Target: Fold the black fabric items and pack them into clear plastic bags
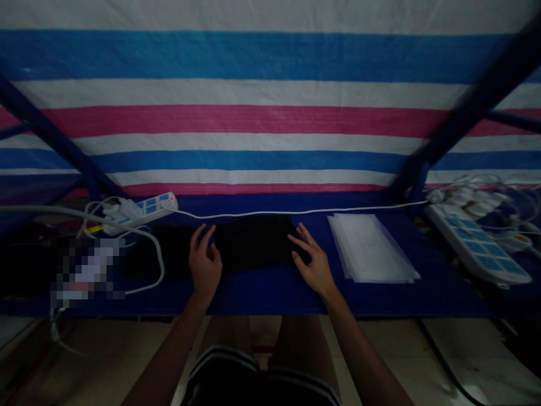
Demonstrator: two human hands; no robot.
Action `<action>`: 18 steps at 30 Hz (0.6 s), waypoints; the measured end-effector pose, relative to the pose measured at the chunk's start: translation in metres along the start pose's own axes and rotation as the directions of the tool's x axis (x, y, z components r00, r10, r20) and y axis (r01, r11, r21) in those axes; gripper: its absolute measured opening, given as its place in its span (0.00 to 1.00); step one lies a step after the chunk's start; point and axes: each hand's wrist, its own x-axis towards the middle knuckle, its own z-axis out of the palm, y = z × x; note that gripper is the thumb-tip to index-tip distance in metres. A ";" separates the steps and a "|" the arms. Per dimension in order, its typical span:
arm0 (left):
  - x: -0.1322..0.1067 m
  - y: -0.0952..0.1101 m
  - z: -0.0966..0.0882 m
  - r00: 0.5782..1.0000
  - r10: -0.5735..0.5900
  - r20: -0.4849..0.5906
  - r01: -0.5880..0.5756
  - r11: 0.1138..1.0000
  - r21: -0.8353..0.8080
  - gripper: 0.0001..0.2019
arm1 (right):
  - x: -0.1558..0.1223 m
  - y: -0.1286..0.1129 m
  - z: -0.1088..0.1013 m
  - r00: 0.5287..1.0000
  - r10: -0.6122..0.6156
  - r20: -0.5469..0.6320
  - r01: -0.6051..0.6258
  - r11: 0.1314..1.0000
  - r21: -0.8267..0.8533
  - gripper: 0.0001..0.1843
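A long piece of black cloth, perhaps a garment, lies flat on the blue table. In the dim light its folds are hard to make out. My left hand rests on the cloth left of its middle, fingers apart and slightly curled. At the cloth's right end is my right hand, its fingers spread and the tips touching the edge. Neither hand grips anything that I can see. To the right of my right hand lies a stack of clear plastic bags.
Back left sits a white power strip with plugs and a lit red lamp. A white cable runs behind the cloth to a larger power strip at the right. Blue metal posts slope at both sides before a striped tarp.
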 end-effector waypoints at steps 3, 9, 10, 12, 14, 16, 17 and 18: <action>-0.009 0.018 -0.004 0.985 0.167 0.032 -0.167 0.986 -0.010 0.21 | 0.000 0.000 -0.001 0.998 0.015 -0.053 -0.016 1.000 -0.025 0.23; -0.014 0.051 0.017 0.874 0.290 0.390 -0.327 0.944 0.032 0.22 | 0.002 -0.002 -0.003 0.995 0.026 -0.094 -0.037 0.992 -0.119 0.23; -0.013 0.054 0.022 0.864 0.269 0.425 -0.325 0.944 0.063 0.22 | 0.002 -0.003 -0.003 0.994 0.028 -0.101 -0.041 0.991 -0.131 0.23; -0.013 0.055 0.031 0.848 0.227 0.479 -0.320 0.939 0.122 0.24 | 0.002 -0.005 -0.004 0.992 0.029 -0.121 -0.048 0.987 -0.155 0.22; -0.014 0.054 0.037 0.837 0.191 0.512 -0.314 0.935 0.165 0.25 | 0.001 -0.009 -0.004 0.989 0.011 -0.145 -0.038 0.982 -0.184 0.21; -0.018 0.051 0.039 0.835 0.177 0.520 -0.313 0.931 0.185 0.25 | -0.001 -0.015 -0.002 0.984 -0.036 -0.172 -0.004 0.975 -0.223 0.21; -0.019 0.051 0.039 0.836 0.176 0.520 -0.315 0.929 0.192 0.25 | -0.002 -0.019 0.000 0.981 -0.065 -0.182 0.019 0.970 -0.244 0.20; -0.020 0.051 0.039 0.837 0.176 0.518 -0.319 0.926 0.200 0.26 | -0.002 -0.024 0.002 0.979 -0.094 -0.183 0.043 0.964 -0.263 0.20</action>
